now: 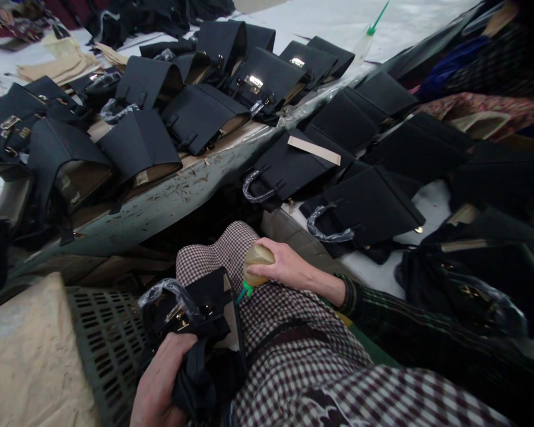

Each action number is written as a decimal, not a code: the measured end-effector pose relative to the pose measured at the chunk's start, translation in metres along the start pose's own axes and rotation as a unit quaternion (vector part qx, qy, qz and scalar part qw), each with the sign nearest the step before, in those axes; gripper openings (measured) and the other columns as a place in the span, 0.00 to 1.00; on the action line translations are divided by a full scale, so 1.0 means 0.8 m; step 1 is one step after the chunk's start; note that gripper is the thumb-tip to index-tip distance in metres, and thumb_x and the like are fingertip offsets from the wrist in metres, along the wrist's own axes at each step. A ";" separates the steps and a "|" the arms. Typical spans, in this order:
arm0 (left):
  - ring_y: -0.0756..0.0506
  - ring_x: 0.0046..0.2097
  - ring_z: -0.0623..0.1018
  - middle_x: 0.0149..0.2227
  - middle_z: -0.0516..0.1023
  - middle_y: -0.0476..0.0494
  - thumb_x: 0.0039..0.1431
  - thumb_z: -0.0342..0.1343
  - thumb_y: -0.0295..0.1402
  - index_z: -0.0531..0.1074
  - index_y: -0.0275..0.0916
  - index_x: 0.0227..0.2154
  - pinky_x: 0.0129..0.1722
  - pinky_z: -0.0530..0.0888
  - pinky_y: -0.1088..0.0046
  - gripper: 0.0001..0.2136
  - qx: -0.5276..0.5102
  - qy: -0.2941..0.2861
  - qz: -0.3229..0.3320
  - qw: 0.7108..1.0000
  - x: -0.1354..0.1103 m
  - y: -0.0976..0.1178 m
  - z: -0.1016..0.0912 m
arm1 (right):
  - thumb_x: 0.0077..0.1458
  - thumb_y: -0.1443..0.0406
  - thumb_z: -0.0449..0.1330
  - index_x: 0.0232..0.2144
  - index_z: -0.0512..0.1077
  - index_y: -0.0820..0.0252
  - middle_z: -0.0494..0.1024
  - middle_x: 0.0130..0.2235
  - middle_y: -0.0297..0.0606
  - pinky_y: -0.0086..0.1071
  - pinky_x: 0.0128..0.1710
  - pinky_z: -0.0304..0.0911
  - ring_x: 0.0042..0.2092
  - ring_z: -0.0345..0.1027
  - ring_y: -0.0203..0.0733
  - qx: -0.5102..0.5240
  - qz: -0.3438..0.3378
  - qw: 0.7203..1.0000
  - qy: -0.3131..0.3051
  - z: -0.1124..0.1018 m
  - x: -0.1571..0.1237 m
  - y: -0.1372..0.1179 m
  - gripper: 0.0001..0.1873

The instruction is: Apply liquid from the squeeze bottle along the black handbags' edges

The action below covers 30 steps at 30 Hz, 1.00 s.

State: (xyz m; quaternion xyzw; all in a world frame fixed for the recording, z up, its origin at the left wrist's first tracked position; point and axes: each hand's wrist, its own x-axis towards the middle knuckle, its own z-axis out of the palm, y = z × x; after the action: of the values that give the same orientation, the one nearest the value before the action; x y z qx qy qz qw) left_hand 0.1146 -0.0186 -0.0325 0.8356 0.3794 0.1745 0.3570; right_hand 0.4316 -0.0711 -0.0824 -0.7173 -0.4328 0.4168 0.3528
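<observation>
My left hand is closed on a black handbag that rests on my lap; its handle is wrapped in clear plastic and gold fittings show. My right hand is wrapped round a small yellowish squeeze bottle held upside down, its green nozzle pointing down toward the bag's edge. My checked trousers lie under both hands.
Several black handbags lie in rows on a worn workbench ahead and to the right. A grey slatted crate and a tan sheet sit at lower left. Another green-tipped bottle stands at the back.
</observation>
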 end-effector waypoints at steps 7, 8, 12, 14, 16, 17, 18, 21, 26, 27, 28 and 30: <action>0.45 0.45 0.77 0.42 0.77 0.44 0.67 0.51 0.28 0.73 0.42 0.43 0.46 0.71 0.74 0.07 -0.041 -0.021 0.033 0.998 -0.008 -0.005 0.010 | 0.51 0.54 0.68 0.40 0.72 0.59 0.74 0.32 0.31 0.27 0.21 0.60 0.28 0.66 0.37 0.099 0.065 0.990 -0.076 -0.013 -0.017 -0.014 0.19; 0.46 0.45 0.77 0.43 0.77 0.45 0.67 0.51 0.28 0.73 0.41 0.43 0.46 0.71 0.74 0.07 -0.040 -0.025 0.033 0.998 -0.007 -0.005 0.009 | 0.52 0.54 0.68 0.40 0.71 0.58 0.73 0.32 0.31 0.26 0.19 0.59 0.27 0.65 0.36 0.117 0.072 0.986 -0.090 -0.015 -0.021 -0.016 0.18; 0.48 0.44 0.78 0.42 0.78 0.46 0.68 0.52 0.26 0.73 0.42 0.44 0.44 0.73 0.78 0.08 -0.029 -0.086 0.059 0.994 -0.001 -0.007 -0.003 | 0.52 0.56 0.67 0.39 0.71 0.58 0.73 0.31 0.31 0.25 0.17 0.58 0.25 0.63 0.34 0.174 0.087 0.973 -0.128 -0.018 -0.039 -0.022 0.17; 0.48 0.45 0.79 0.43 0.79 0.46 0.67 0.52 0.25 0.73 0.42 0.46 0.44 0.74 0.79 0.09 -0.016 -0.112 0.075 0.991 0.002 -0.010 -0.009 | 0.53 0.56 0.67 0.39 0.71 0.58 0.73 0.30 0.31 0.25 0.17 0.59 0.25 0.63 0.34 0.199 0.090 0.965 -0.145 -0.017 -0.049 -0.023 0.16; 0.48 0.45 0.80 0.43 0.79 0.45 0.66 0.53 0.25 0.73 0.41 0.46 0.45 0.75 0.78 0.10 -0.010 -0.112 0.082 0.990 0.004 -0.011 -0.012 | 0.53 0.56 0.67 0.39 0.71 0.58 0.73 0.30 0.30 0.25 0.17 0.58 0.24 0.63 0.34 0.218 0.098 0.958 -0.158 -0.016 -0.058 -0.024 0.16; 0.47 0.45 0.80 0.43 0.79 0.45 0.66 0.53 0.25 0.73 0.41 0.46 0.45 0.75 0.78 0.10 -0.009 -0.106 0.080 0.991 0.005 -0.011 -0.013 | 0.52 0.55 0.67 0.38 0.71 0.57 0.72 0.30 0.30 0.25 0.17 0.58 0.24 0.63 0.34 0.224 0.104 0.955 -0.162 -0.015 -0.061 -0.024 0.16; 0.48 0.44 0.80 0.42 0.79 0.45 0.66 0.53 0.25 0.73 0.41 0.46 0.44 0.75 0.78 0.09 -0.009 -0.104 0.079 0.991 0.006 -0.011 -0.013 | 0.52 0.55 0.67 0.39 0.71 0.57 0.72 0.29 0.30 0.25 0.17 0.58 0.24 0.62 0.34 0.225 0.109 0.954 -0.164 -0.015 -0.062 -0.024 0.16; 0.48 0.42 0.81 0.42 0.79 0.45 0.66 0.55 0.26 0.73 0.41 0.45 0.42 0.75 0.79 0.07 -0.010 -0.105 0.074 0.992 0.007 -0.006 -0.011 | 0.52 0.55 0.67 0.40 0.71 0.58 0.72 0.30 0.30 0.27 0.18 0.58 0.25 0.63 0.35 0.199 0.106 0.964 -0.144 -0.016 -0.060 -0.021 0.17; 0.48 0.42 0.79 0.42 0.78 0.45 0.67 0.54 0.27 0.73 0.40 0.43 0.42 0.73 0.79 0.06 -0.038 -0.079 0.062 0.994 0.006 0.004 -0.003 | 0.52 0.57 0.69 0.39 0.73 0.60 0.76 0.35 0.33 0.31 0.32 0.65 0.35 0.69 0.41 0.084 0.040 0.995 -0.032 -0.016 -0.039 -0.008 0.17; 0.48 0.42 0.79 0.41 0.77 0.45 0.68 0.53 0.27 0.73 0.41 0.43 0.43 0.73 0.79 0.06 -0.046 -0.066 0.055 0.995 0.005 0.004 -0.002 | 0.52 0.57 0.69 0.40 0.73 0.59 0.76 0.35 0.34 0.33 0.35 0.65 0.36 0.70 0.41 0.067 0.027 0.997 -0.019 -0.014 -0.035 -0.005 0.17; 0.48 0.43 0.78 0.42 0.77 0.45 0.68 0.52 0.27 0.73 0.41 0.43 0.43 0.73 0.78 0.06 -0.050 -0.059 0.049 0.996 0.005 0.003 -0.001 | 0.53 0.56 0.69 0.40 0.72 0.59 0.77 0.36 0.34 0.33 0.36 0.65 0.36 0.70 0.42 0.053 0.015 0.998 -0.010 -0.011 -0.031 -0.001 0.17; 0.49 0.42 0.79 0.42 0.76 0.46 0.68 0.52 0.27 0.72 0.41 0.44 0.43 0.73 0.79 0.06 -0.044 -0.075 0.059 0.994 0.005 -0.003 -0.002 | 0.53 0.56 0.68 0.42 0.72 0.59 0.77 0.37 0.34 0.35 0.38 0.65 0.37 0.70 0.42 0.028 -0.002 1.000 0.008 -0.005 -0.027 0.006 0.18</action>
State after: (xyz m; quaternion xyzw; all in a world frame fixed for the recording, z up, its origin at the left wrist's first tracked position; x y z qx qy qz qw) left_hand 0.1153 -0.0139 -0.0328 0.8509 0.2936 0.1484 0.4097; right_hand 0.4311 -0.0931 -0.0786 -0.7096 -0.4196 0.4220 0.3773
